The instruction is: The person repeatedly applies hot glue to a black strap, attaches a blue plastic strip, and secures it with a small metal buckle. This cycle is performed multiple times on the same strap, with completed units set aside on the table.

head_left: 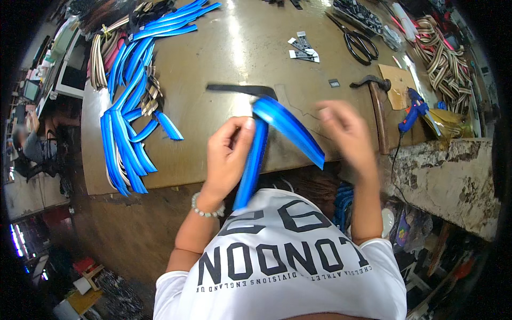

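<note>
My left hand [228,154] pinches a bright blue strap [282,122] that is folded over at the top, one end hanging down toward my shirt and the other slanting right. My right hand [346,133] is blurred, just right of the strap's slanting end, fingers loose and holding nothing I can see. Both hands hover over the near edge of a brown worktable [224,64]. A black strip [240,89] lies on the table just behind the strap's fold.
A pile of blue straps [125,128] lies at the table's left. A hammer [376,101], black scissors [360,42], a blue glue gun [413,112], small labels [304,49] and striped straps [442,58] sit at right. Another person [32,144] sits far left.
</note>
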A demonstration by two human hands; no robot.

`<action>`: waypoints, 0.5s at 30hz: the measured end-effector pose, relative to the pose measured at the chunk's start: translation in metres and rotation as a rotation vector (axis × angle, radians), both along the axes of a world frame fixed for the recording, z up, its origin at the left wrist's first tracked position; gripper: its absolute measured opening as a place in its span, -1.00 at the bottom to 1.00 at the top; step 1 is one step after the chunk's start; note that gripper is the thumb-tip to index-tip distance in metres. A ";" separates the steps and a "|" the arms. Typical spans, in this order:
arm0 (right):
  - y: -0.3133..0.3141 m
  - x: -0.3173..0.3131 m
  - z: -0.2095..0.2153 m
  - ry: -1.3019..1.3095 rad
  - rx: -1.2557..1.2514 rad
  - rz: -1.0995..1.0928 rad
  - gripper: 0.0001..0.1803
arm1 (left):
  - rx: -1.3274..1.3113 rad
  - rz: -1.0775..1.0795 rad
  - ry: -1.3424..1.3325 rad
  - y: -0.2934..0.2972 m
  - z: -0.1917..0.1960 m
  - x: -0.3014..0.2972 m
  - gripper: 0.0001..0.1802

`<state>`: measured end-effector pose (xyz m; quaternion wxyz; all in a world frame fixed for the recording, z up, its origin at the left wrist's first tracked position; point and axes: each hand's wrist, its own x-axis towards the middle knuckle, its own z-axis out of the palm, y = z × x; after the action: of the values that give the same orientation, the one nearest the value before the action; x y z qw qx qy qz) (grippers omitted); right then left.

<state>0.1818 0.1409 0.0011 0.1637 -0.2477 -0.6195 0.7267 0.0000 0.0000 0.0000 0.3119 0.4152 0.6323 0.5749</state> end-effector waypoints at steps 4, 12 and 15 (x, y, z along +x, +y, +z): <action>-0.016 -0.058 -0.009 0.197 -0.108 -0.010 -0.63 | 0.057 0.134 -0.261 0.016 -0.012 0.029 -0.74; 0.025 -0.058 0.000 -0.287 0.232 0.331 -0.69 | -0.018 0.056 0.395 -0.002 0.011 0.016 -0.82; 0.030 -0.060 0.001 -0.229 0.069 0.428 -0.67 | 0.054 0.145 0.914 0.018 0.007 -0.010 -0.82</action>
<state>0.1223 0.1704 0.0023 -0.0568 -0.1858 -0.6969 0.6904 -0.0105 0.0184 0.0068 -0.0508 0.5886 0.7171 0.3697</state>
